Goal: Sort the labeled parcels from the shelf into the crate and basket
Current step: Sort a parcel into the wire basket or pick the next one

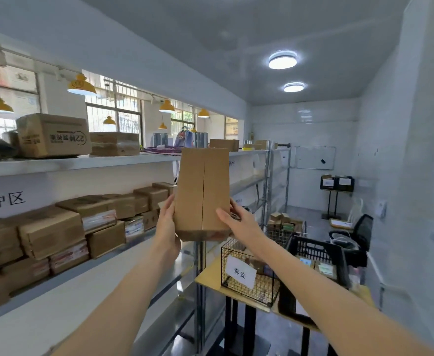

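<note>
Your left hand [166, 222] and right hand [239, 222] clamp the lower sides of a box [203, 194], held upright in the air in front of the shelf [82, 163]. It's plain brown cardboard, tall and narrow, with a seam down the near face. It looks light and stiff; keep your palms on the flat sides. Below right sit a wire basket [249, 273] and a black crate [313, 253].
</note>
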Action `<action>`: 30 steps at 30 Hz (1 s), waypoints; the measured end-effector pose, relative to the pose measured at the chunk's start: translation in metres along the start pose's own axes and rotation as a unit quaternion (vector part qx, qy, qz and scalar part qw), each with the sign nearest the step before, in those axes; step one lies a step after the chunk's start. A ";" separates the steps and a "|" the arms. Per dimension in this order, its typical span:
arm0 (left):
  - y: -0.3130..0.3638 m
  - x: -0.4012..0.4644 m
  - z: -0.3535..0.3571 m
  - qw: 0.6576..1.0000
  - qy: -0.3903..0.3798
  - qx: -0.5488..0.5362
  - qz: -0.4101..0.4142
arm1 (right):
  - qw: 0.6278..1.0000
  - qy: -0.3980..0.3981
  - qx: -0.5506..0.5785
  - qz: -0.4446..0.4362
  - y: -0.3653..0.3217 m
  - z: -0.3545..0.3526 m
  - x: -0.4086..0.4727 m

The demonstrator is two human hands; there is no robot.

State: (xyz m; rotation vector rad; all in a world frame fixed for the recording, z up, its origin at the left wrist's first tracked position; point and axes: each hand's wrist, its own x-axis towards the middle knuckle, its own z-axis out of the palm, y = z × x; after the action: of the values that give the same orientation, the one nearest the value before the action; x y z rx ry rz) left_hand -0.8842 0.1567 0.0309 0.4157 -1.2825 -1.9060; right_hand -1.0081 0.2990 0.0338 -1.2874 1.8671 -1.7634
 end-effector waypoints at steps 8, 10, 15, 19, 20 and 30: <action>-0.055 0.058 0.027 0.996 -0.017 0.032 -0.076 | 0.997 0.053 0.057 0.008 0.053 -0.061 0.034; -0.069 0.081 0.026 0.997 0.013 0.055 -0.060 | 0.998 0.063 0.021 0.004 0.068 -0.069 0.047; -0.089 0.142 0.028 0.992 -0.020 0.121 -0.034 | 0.994 0.087 -0.058 0.031 0.099 -0.079 0.093; -0.106 0.199 0.026 0.992 -0.046 0.116 -0.036 | 0.986 0.107 -0.086 0.091 0.113 -0.077 0.142; -0.111 0.213 0.026 0.992 -0.053 0.111 -0.040 | 0.984 0.111 -0.084 0.110 0.117 -0.077 0.153; -0.144 0.316 0.039 0.976 -0.150 0.135 -0.075 | 0.964 0.175 -0.087 0.180 0.168 -0.088 0.230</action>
State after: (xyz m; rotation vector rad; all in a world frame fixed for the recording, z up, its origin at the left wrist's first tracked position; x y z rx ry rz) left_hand -1.1719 -0.0313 -0.0323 0.3796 -1.7665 -1.9782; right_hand -1.2702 0.1656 -0.0133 -0.6480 2.3141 -1.7405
